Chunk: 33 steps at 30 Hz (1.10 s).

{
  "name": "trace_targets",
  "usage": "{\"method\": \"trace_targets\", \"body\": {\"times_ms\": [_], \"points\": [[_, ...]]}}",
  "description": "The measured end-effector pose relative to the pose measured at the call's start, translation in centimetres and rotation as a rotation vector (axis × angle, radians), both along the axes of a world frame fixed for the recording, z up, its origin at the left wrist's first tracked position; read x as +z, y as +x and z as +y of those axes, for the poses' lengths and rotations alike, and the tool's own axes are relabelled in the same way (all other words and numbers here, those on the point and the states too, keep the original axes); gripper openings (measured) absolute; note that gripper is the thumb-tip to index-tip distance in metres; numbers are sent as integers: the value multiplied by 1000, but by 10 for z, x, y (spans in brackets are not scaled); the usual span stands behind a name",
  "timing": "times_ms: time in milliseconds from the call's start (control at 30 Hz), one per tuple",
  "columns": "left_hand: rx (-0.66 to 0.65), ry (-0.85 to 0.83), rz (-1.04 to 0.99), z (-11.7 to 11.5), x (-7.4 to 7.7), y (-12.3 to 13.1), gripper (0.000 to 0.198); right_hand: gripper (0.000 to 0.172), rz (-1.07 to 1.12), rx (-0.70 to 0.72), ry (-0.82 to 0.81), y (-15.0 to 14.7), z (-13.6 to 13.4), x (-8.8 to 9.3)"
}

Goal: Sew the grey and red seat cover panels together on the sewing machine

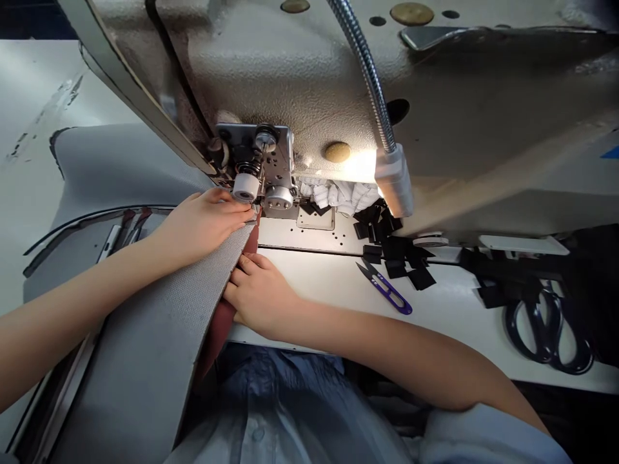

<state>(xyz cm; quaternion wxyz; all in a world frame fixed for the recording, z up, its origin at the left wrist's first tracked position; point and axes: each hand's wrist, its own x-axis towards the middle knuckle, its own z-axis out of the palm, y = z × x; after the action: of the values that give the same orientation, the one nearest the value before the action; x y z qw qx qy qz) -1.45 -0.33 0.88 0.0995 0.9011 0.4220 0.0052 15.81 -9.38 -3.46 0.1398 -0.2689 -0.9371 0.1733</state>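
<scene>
A grey fabric panel point(159, 322) with a dark red edge point(223, 319) lies on the sewing machine's bed and runs up to the needle area point(256, 193). My left hand point(200, 222) lies flat on the grey fabric, its fingers stretched toward the presser foot. My right hand point(256, 290) grips the fabric's right edge, fingers curled onto the seam where grey meets red.
The industrial sewing machine point(338, 96) fills the top, with a gooseneck lamp point(391, 180) lit. Purple thread snips point(387, 290), a pile of small black pieces point(396, 254), white cloth point(338, 193) and large black scissors point(546, 328) lie on the white table point(314, 283) to the right.
</scene>
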Motion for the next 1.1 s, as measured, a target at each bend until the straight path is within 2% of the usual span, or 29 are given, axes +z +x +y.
{"method": "trace_targets", "body": {"times_ms": [133, 233, 300, 400, 500, 567, 633, 767, 833, 933, 1100], "points": [[-7, 11, 78, 6, 3, 2, 48, 25, -13, -8, -9, 0, 4, 1], [24, -18, 51, 12, 3, 1, 47, 24, -28, -8, -25, -1, 6, 3], [85, -47, -32, 16, 4, -1, 47, 29, -41, -11, -32, -1, 6, 4], [241, -137, -189, 21, 6, -4, 45, 41, -41, -23, -37, -2, 6, 6], [403, -315, -309, 25, 9, -5, 39, 41, -52, -35, -64, -3, 6, 10], [456, -389, -342, 25, 11, -5, 37, 40, -66, -34, -87, -4, 7, 12], [412, -339, -308, 23, 11, -5, 37, 40, -65, -28, -96, -5, 7, 12], [111, -88, -79, 12, 7, -1, 44, 32, -52, -24, -82, -4, 7, 9], [43, 4, 29, 5, 5, 2, 47, 28, -51, -12, -67, -4, 6, 6], [66, 69, 92, -2, 2, 7, 48, 27, -40, -4, -48, -4, 5, 2], [116, 45, 89, -4, 0, 14, 44, 28, -50, -10, -42, -4, 8, -1]]}}
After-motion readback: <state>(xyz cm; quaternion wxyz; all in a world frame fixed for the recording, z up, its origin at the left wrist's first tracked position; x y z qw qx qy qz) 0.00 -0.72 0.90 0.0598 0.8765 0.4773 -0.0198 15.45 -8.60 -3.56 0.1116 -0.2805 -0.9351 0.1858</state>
